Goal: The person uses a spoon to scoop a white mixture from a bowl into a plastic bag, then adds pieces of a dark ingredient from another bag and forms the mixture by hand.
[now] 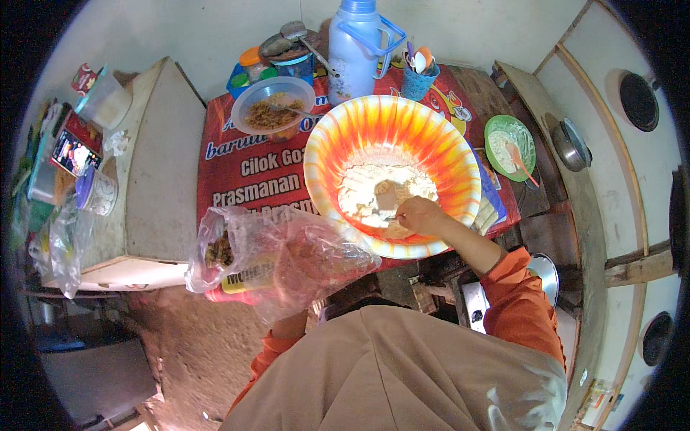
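A large orange, yellow and white plastic bowl [323,161] stands before me, with white flour [356,183] in its bottom. A brownish lump [385,187] lies on the flour. My right hand [423,215] reaches over the bowl's near side, fingers bent together just above the flour; whether they hold anything is hidden. At the table's near edge is a clear plastic bag [323,253], with a brown crumbly filling [220,250] showing at its left end. My left forearm [289,326] runs up to the bag, which covers the hand.
Behind the bowl stand a blue thermos flask [356,59], a cup of spoons [419,83] and a pale bowl of brown filling [274,105] with a spoon. A green bowl [509,145] holds white paste and a pink spoon. A phone [75,153] leans on the left cabinet [156,161].
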`<act>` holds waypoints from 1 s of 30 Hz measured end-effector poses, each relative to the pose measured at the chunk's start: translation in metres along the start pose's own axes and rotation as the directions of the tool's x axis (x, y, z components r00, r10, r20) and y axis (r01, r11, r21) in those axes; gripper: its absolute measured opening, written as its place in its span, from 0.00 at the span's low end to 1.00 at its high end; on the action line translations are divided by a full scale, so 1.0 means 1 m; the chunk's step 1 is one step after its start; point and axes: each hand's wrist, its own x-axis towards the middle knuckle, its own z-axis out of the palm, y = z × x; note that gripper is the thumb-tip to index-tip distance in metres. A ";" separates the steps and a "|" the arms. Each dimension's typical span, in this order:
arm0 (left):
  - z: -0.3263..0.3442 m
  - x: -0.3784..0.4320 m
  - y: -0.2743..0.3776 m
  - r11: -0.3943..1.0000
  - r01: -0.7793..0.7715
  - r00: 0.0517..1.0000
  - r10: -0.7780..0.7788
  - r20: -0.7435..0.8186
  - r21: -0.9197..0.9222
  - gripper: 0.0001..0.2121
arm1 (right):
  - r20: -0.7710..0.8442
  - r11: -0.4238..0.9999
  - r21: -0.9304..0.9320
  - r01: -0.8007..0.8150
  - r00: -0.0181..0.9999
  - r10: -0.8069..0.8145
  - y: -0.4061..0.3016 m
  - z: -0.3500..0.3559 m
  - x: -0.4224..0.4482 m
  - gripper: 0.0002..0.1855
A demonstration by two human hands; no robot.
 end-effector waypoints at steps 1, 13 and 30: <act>0.002 0.000 0.000 1.000 -0.023 0.999 0.024 -0.024 0.019 0.17 | 0.036 0.999 0.046 -0.001 0.999 -0.001 -0.001 -0.003 -0.002 0.15; 0.010 -0.003 0.017 0.999 -0.028 0.999 0.026 0.042 0.039 0.18 | -0.311 0.999 0.012 0.044 0.950 -0.038 -0.029 -0.003 -0.027 0.09; 0.031 0.017 0.011 0.996 0.085 0.976 -0.078 0.202 -0.027 0.20 | 0.027 0.548 0.818 -0.172 0.965 0.262 0.004 -0.034 -0.046 0.14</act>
